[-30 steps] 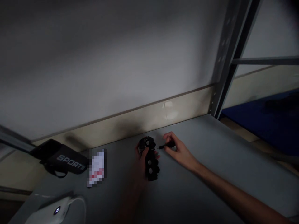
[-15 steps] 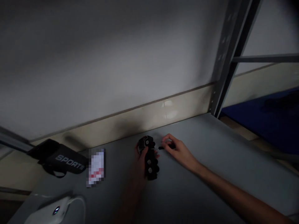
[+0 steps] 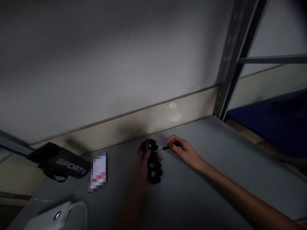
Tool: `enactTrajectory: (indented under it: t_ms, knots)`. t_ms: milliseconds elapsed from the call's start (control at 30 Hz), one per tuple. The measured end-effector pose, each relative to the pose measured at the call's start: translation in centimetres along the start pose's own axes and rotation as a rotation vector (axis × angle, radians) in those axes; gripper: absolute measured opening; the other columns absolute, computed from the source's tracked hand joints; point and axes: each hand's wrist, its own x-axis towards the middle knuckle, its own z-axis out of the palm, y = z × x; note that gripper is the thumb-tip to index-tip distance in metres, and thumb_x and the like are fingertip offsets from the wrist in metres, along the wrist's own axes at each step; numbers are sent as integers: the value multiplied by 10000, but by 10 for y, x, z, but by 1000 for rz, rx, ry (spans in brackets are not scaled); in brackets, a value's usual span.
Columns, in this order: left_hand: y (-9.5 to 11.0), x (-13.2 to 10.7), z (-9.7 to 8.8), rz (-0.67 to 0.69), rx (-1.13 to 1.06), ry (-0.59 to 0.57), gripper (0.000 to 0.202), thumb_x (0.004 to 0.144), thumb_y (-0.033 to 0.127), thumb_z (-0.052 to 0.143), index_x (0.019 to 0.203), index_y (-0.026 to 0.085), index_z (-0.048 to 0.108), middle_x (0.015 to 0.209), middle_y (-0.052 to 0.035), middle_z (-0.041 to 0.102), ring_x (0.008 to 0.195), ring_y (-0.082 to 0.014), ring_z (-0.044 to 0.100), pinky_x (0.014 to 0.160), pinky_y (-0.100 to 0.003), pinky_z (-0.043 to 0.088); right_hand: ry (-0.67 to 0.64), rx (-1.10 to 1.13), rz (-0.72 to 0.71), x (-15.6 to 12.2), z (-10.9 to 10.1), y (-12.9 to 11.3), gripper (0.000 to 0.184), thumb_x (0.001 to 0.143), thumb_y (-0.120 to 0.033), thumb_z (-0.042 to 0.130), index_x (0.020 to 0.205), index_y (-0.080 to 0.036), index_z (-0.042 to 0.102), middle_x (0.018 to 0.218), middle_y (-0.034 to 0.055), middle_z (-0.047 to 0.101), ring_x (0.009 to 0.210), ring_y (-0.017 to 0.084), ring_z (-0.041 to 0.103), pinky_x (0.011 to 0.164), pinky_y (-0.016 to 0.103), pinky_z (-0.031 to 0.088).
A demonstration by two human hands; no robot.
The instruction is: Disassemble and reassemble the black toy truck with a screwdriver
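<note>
Near the middle of the grey tabletop [image 3: 192,188], my left hand [image 3: 143,164] is closed around a black device [image 3: 154,171] with round silver buttons or screws on its face and rounded knobs along its right side. The left thumb presses on its upper part, and fingertips show at its far side. My right hand [image 3: 181,148] pinches the dark handle of a thin screwdriver [image 3: 165,148]. Its metal shaft points left, and the tip reaches the upper face of the device. Exactly what the tip touches is too small to tell.
A black pouch marked SPORT [image 3: 64,161] lies at the left, beside a blurred-out white and red card or packet [image 3: 98,171]. A white power bank [image 3: 51,217] with a cable is at the lower left. A metal shelf post [image 3: 236,64] and a blue surface [image 3: 275,111] stand right.
The screwdriver has tilted, its handle end a little higher and its shaft sloping down to the device. My right fingers have shifted slightly on the handle; the left hand keeps its hold.
</note>
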Motion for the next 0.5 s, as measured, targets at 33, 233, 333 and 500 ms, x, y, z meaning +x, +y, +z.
enactTrajectory:
  t_ms: [33, 233, 333, 500]
  knots:
    - [-1, 1, 0, 1, -13, 1, 779, 918, 447, 750, 1572, 375, 333, 938, -63, 793, 789, -293, 814, 546, -303, 571, 5, -5, 4, 1, -1, 0, 185, 1008, -395, 554, 989, -234, 644, 939, 26, 691, 898, 205, 635, 828, 309, 489]
    - [3, 3, -2, -5, -55, 39, 660, 961, 419, 711, 1527, 371, 377, 917, -39, 781, 800, -307, 810, 551, -304, 561, -4, -6, -9, 1, -3, 0, 160, 997, -356, 561, 988, -229, 659, 955, 38, 707, 913, 210, 650, 828, 306, 502]
    - [10, 2, -4, 22, -87, 115, 535, 990, 390, 672, 1468, 369, 433, 923, -29, 766, 754, -267, 792, 538, -293, 552, -11, -19, -3, 0, -1, 2, 173, 1014, -367, 554, 986, -230, 656, 945, 31, 707, 900, 205, 648, 819, 301, 495]
    - [16, 5, -12, 90, -193, 218, 487, 970, 390, 681, 1412, 365, 477, 937, -25, 757, 735, -241, 783, 539, -293, 579, -118, -111, 28, -3, 6, 11, 232, 1043, -378, 495, 975, -220, 650, 915, 22, 718, 843, 197, 652, 786, 299, 483]
